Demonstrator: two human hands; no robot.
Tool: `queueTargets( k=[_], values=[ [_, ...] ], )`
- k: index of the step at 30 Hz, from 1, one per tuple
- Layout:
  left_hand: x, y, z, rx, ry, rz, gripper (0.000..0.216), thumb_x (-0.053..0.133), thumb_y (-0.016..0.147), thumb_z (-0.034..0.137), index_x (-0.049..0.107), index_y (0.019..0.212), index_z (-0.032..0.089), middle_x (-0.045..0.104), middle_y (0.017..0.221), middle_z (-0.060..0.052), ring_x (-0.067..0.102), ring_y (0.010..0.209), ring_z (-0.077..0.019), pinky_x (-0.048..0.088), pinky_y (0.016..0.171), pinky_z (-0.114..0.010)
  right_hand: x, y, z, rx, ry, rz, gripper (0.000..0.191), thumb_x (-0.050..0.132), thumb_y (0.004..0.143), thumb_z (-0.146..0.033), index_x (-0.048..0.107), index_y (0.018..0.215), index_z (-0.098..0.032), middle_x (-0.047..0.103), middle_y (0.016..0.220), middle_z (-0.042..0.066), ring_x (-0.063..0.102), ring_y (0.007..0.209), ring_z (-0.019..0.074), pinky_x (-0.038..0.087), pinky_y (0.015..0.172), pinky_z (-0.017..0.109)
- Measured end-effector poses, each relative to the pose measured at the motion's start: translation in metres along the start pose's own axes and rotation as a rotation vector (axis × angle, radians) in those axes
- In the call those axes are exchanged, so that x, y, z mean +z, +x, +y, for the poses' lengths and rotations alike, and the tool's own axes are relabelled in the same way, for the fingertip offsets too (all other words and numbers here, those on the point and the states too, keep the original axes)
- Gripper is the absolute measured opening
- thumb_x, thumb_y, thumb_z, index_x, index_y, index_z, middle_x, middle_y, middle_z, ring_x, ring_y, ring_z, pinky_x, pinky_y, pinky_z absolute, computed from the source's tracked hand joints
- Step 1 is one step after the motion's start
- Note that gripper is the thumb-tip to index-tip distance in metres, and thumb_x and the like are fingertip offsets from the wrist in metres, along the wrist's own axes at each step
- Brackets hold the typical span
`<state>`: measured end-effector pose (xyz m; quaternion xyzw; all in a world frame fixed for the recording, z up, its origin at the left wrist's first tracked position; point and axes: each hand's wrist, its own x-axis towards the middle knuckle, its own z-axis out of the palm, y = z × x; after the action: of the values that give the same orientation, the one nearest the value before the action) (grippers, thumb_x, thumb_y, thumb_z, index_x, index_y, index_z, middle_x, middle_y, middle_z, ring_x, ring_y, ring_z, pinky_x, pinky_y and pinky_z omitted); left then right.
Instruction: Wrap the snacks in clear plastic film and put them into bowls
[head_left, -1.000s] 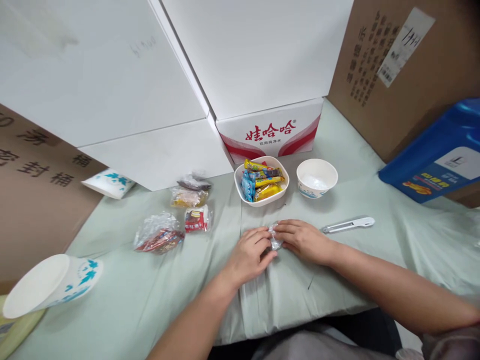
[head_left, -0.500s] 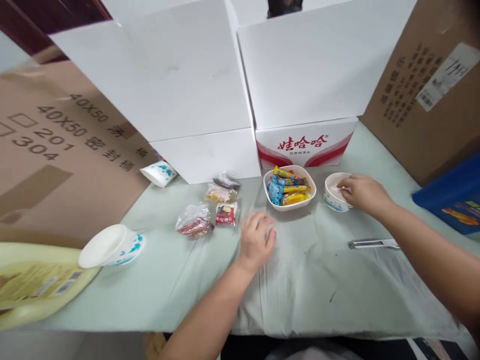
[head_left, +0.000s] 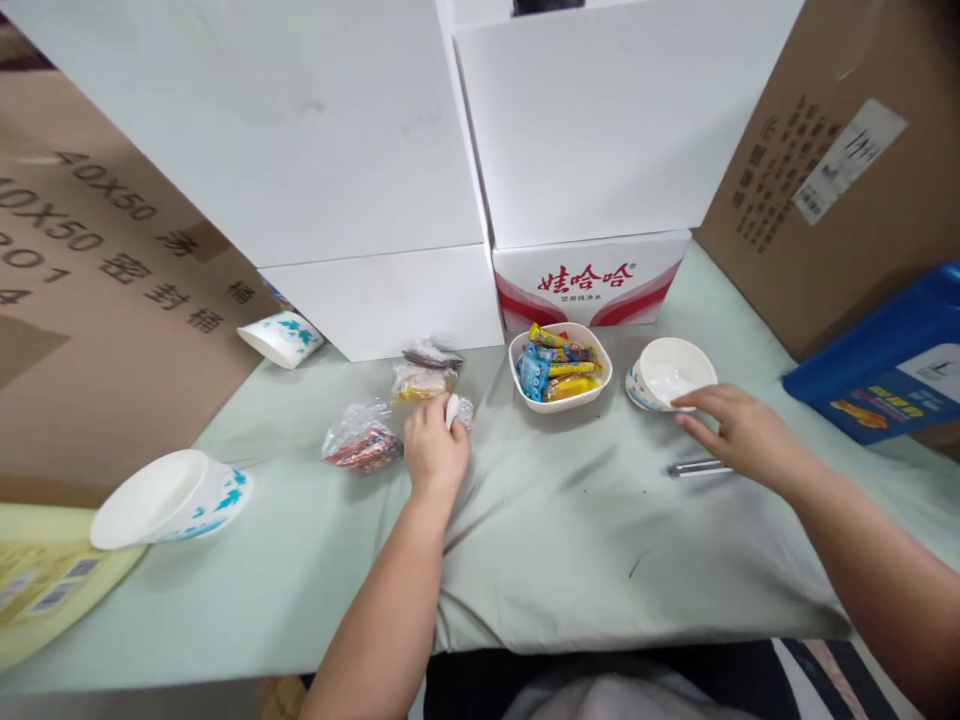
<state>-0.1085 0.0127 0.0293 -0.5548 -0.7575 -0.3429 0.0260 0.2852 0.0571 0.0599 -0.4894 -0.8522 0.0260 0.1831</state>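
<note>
My left hand (head_left: 433, 450) is closed on a small crinkled wrapper (head_left: 456, 410) and rests on the pale green cloth (head_left: 540, 540), beside the loose snack packets (head_left: 361, 446). My right hand (head_left: 739, 432) lies with its fingers stretched out, fingertips touching the near rim of a small white bowl (head_left: 667, 368) that tips toward me. A silver utility knife (head_left: 688, 467) lies partly under that hand. Between the hands stands a white dish of wrapped candies (head_left: 559, 368).
More packets (head_left: 421, 378) lie by the white boxes (head_left: 375, 180). A red-and-white printed box (head_left: 592, 282) stands behind the dish. Paper cups lie on their sides at the left (head_left: 169, 495) (head_left: 281, 338). A cardboard box (head_left: 817, 180) and a blue pack (head_left: 885, 360) flank the right.
The hands parted: my left hand carried the wrapper left to the loose packets, and my right hand went to the white bowl, which now tips toward me. The camera view shifted.
</note>
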Motion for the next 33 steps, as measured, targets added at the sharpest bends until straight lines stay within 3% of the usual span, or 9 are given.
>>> queueTargets(
  k=[3, 6, 10, 14, 16, 19, 22, 26, 33],
  values=[
    [-0.008, -0.010, 0.014, -0.008, -0.487, -0.050, 0.027, 0.057, 0.080, 0.023, 0.055, 0.106, 0.020, 0.062, 0.099, -0.007, 0.061, 0.091, -0.0233, 0.051, 0.082, -0.038, 0.005, -0.042, 0.005, -0.075, -0.014, -0.002, 0.033, 0.051, 0.092, -0.044, 0.066, 0.110, -0.021, 0.065, 0.120, 0.012, 0.058, 0.113, 0.0301, 0.049, 0.094, 0.047],
    [-0.005, -0.030, 0.029, -0.086, -0.935, -0.324, 0.031, 0.056, 0.082, 0.031, 0.050, 0.112, 0.023, 0.060, 0.093, -0.002, 0.059, 0.072, -0.0148, 0.049, 0.061, -0.025, 0.013, -0.062, 0.011, -0.088, -0.043, 0.040, 0.033, 0.055, 0.091, -0.039, 0.062, 0.118, -0.021, 0.057, 0.132, 0.014, 0.052, 0.122, 0.0315, 0.045, 0.100, 0.050],
    [0.014, -0.059, 0.045, -0.025, -1.009, -0.670, 0.046, 0.052, 0.087, 0.032, 0.043, 0.132, 0.027, 0.060, 0.097, -0.002, 0.056, 0.065, -0.0116, 0.047, 0.056, -0.023, 0.021, -0.051, 0.011, -0.094, -0.089, 0.108, 0.028, 0.053, 0.091, -0.031, 0.061, 0.116, -0.019, 0.059, 0.129, 0.015, 0.053, 0.120, 0.0319, 0.047, 0.097, 0.051],
    [0.026, -0.069, 0.047, 0.338, -0.682, -0.575, 0.035, 0.052, 0.089, 0.027, 0.055, 0.123, 0.022, 0.055, 0.119, -0.010, 0.056, 0.110, -0.0228, 0.046, 0.097, -0.041, 0.017, -0.029, -0.003, -0.088, -0.105, 0.263, 0.023, 0.054, 0.091, -0.026, 0.063, 0.111, -0.019, 0.061, 0.123, 0.015, 0.056, 0.113, 0.0307, 0.049, 0.092, 0.048],
    [0.025, -0.065, 0.044, 0.409, -0.561, -0.450, 0.034, 0.050, 0.091, 0.024, 0.055, 0.124, 0.020, 0.051, 0.127, -0.013, 0.050, 0.121, -0.0249, 0.041, 0.104, -0.045, 0.013, -0.028, -0.009, -0.082, -0.085, 0.317, 0.024, 0.056, 0.091, -0.027, 0.062, 0.112, -0.019, 0.062, 0.118, 0.014, 0.058, 0.108, 0.0291, 0.049, 0.091, 0.046],
    [0.018, -0.056, 0.039, 0.471, -0.500, -0.351, 0.026, 0.047, 0.092, 0.020, 0.058, 0.116, 0.019, 0.056, 0.118, -0.011, 0.053, 0.113, -0.0223, 0.046, 0.097, -0.041, 0.010, -0.042, -0.010, -0.045, -0.065, 0.298, 0.027, 0.056, 0.091, -0.029, 0.061, 0.114, -0.017, 0.064, 0.110, 0.014, 0.059, 0.104, 0.0280, 0.049, 0.089, 0.044],
    [0.013, -0.053, 0.039, 0.605, -0.496, -0.396, 0.016, 0.051, 0.091, 0.020, 0.063, 0.102, 0.018, 0.061, 0.101, -0.008, 0.057, 0.098, -0.0207, 0.050, 0.087, -0.037, 0.014, -0.064, 0.001, -0.042, -0.094, 0.099, 0.027, 0.055, 0.089, -0.029, 0.062, 0.113, -0.019, 0.065, 0.113, 0.012, 0.059, 0.106, 0.0294, 0.046, 0.089, 0.047],
    [0.014, -0.058, 0.046, 0.703, -0.469, -0.479, 0.018, 0.056, 0.088, 0.021, 0.065, 0.104, 0.017, 0.062, 0.100, -0.009, 0.056, 0.096, -0.0223, 0.051, 0.084, -0.038, 0.020, -0.074, 0.003, -0.041, -0.101, -0.090, 0.022, 0.049, 0.088, -0.019, 0.065, 0.103, -0.021, 0.069, 0.101, 0.009, 0.063, 0.094, 0.0267, 0.043, 0.093, 0.052],
    [0.016, -0.058, 0.045, 0.681, -0.464, -0.522, 0.036, 0.071, 0.079, 0.029, 0.061, 0.112, 0.019, 0.060, 0.112, -0.010, 0.056, 0.105, -0.0250, 0.051, 0.091, -0.042, 0.029, -0.040, -0.081, -0.204, 0.227, -0.125, 0.029, 0.041, 0.096, -0.019, 0.058, 0.120, -0.019, 0.063, 0.105, 0.011, 0.063, 0.089, 0.0207, 0.054, 0.074, 0.034]
  ],
)
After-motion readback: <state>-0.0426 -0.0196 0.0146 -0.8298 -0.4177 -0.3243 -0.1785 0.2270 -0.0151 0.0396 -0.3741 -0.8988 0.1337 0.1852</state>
